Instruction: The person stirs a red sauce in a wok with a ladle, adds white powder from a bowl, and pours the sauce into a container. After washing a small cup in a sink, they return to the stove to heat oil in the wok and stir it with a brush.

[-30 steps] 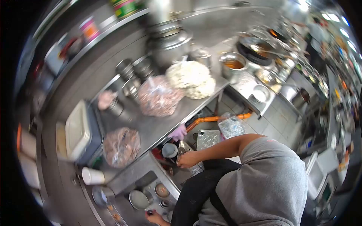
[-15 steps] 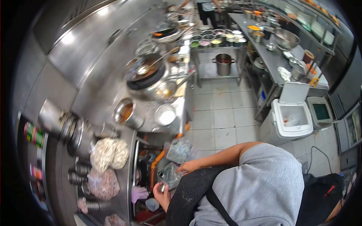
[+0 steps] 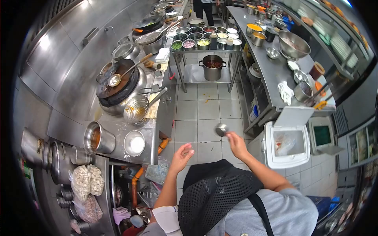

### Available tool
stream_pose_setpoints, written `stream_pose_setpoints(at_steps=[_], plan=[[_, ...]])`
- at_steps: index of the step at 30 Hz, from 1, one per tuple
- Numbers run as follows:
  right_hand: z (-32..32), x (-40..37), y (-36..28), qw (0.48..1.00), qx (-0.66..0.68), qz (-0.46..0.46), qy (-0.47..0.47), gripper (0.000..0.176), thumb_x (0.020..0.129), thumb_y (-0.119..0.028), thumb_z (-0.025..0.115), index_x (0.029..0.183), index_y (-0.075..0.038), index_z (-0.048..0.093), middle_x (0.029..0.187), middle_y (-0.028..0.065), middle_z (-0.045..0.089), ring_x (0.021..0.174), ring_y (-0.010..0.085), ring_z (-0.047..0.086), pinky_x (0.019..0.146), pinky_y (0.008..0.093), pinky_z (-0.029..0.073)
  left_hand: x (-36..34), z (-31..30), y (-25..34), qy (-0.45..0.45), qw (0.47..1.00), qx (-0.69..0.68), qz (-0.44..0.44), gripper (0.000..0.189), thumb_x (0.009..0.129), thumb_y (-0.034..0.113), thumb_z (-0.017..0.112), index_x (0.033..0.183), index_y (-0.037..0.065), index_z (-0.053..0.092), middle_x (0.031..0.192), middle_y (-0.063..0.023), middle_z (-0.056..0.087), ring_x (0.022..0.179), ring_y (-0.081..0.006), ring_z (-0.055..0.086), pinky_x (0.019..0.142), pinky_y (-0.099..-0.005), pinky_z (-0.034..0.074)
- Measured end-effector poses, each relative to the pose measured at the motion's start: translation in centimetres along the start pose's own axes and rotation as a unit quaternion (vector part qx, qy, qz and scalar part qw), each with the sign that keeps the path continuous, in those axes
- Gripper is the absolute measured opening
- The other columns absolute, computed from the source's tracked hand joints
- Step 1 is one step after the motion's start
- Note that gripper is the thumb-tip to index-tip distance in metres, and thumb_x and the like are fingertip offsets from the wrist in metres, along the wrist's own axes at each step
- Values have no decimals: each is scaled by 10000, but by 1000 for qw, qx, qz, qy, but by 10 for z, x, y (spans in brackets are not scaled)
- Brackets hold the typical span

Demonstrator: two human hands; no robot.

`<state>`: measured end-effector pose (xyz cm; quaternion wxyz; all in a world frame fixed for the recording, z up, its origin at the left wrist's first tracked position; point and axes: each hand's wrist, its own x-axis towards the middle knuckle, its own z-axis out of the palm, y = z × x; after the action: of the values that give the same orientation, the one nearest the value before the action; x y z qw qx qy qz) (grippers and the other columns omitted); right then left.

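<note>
My right hand point(image 3: 237, 146) is closed on a small round metal cup point(image 3: 221, 129), held out over the tiled floor. The cup's contents cannot be made out. To its left, my left hand point(image 3: 182, 156) is raised with fingers apart and slightly curled, holding nothing. Both hands are in front of my body, apart from each other. Below and left of my left hand, a clear plastic bag point(image 3: 156, 172) lies beside an orange pipe point(image 3: 136, 179) under the counter's end.
On the left counter are a wok point(image 3: 118, 88) with a ladle point(image 3: 125, 70), a strainer point(image 3: 136, 110) and a metal pot point(image 3: 98, 137). Ahead stands a table of several ingredient tubs point(image 3: 203, 44). An open white bin point(image 3: 286, 147) is at right. A person point(image 3: 203, 10) stands beyond.
I have straightened up from the low bags and turned forward. The small metal cup, earlier in my left hand, is now in my right. My left hand has risen and opened.
</note>
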<state>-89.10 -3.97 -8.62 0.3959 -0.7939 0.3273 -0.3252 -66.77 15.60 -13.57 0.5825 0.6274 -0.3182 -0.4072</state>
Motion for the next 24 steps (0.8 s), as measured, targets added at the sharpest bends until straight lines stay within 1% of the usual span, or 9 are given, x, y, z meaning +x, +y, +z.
stream_pose_setpoints(at_steps=[3, 5, 11, 12, 13, 17, 19, 21, 24], plan=[[6, -21, 200, 892, -304, 251, -219, 310, 974, -309, 523, 1016, -54, 694, 983, 250, 676, 964, 406, 653, 830, 490, 525, 21, -30, -58, 1, 977, 207, -49, 494, 863, 262, 754, 1245, -7, 592, 1179, -171, 664, 1065, -278, 664, 907, -370, 529], [13, -82, 350, 837, -339, 239, -357, 336, 898, -305, 586, 891, 6, 712, 965, 246, 691, 927, 403, 672, 835, 478, 533, 24, -58, -120, 18, 936, 342, -74, 497, 827, 292, 779, 1204, 5, 633, 1108, -179, 698, 1043, -271, 676, 911, -371, 531], [9, 3, 373, 826, -211, 439, -282, 344, 935, -286, 563, 909, 24, 708, 749, 223, 689, 695, 345, 707, 682, 431, 579, -8, -127, -313, 64, 877, 330, -342, 416, 784, 319, 769, 1062, 15, 710, 1004, -221, 712, 977, -357, 682, 875, -420, 534], [3, 47, 380, 824, -183, 424, -329, 329, 942, -264, 560, 901, 27, 709, 734, 201, 692, 644, 307, 702, 616, 413, 578, 18, -115, -287, -153, 753, 624, -138, 335, 819, 286, 741, 1022, 20, 716, 967, -214, 710, 910, -337, 690, 825, -435, 539], [-1, 88, 382, 817, -152, 409, -378, 316, 949, -241, 556, 894, 29, 710, 719, 179, 695, 593, 269, 697, 550, 395, 577, 21, -114, -279, -80, 837, 427, -332, 325, 823, 277, 737, 1023, 22, 714, 961, -208, 711, 898, -330, 691, 811, -433, 540], [-25, 238, 407, 856, -12, 496, -148, 220, 928, -54, 471, 922, 30, 674, 673, 133, 673, 518, 224, 658, 434, 377, 534, 106, -116, -276, -74, 864, 357, -348, 288, 836, 244, 724, 1028, 30, 709, 934, -186, 712, 848, -301, 694, 754, -424, 544], [-36, 319, 400, 884, 154, 439, 36, 177, 974, -140, 492, 989, -33, 632, 687, 112, 662, 455, 183, 595, 402, 346, 490, 166, -121, -270, -80, 890, 353, -277, 270, 843, 227, 717, 1031, 33, 706, 920, -175, 712, 823, -286, 696, 726, -420, 546], [-55, 396, 402, 895, 83, 436, 34, 200, 986, -253, 530, 1025, -76, 613, 680, 84, 647, 431, 139, 551, 380, 299, 444, 229, -129, -251, -94, 915, 365, -142, 252, 850, 210, 710, 1033, 37, 704, 906, -164, 713, 798, -271, 697, 698, -416, 548], [-59, 492, 472, 866, 116, 463, 147, 222, 1004, -288, 516, 1006, -109, 647, 610, 32, 561, 394, 116, 451, 355, 290, 341, 320, -138, -211, 100, 923, 160, -335, 256, 856, 167, 698, 1080, 44, 682, 899, -121, 707, 736, -210, 680, 627, -351, 529]])
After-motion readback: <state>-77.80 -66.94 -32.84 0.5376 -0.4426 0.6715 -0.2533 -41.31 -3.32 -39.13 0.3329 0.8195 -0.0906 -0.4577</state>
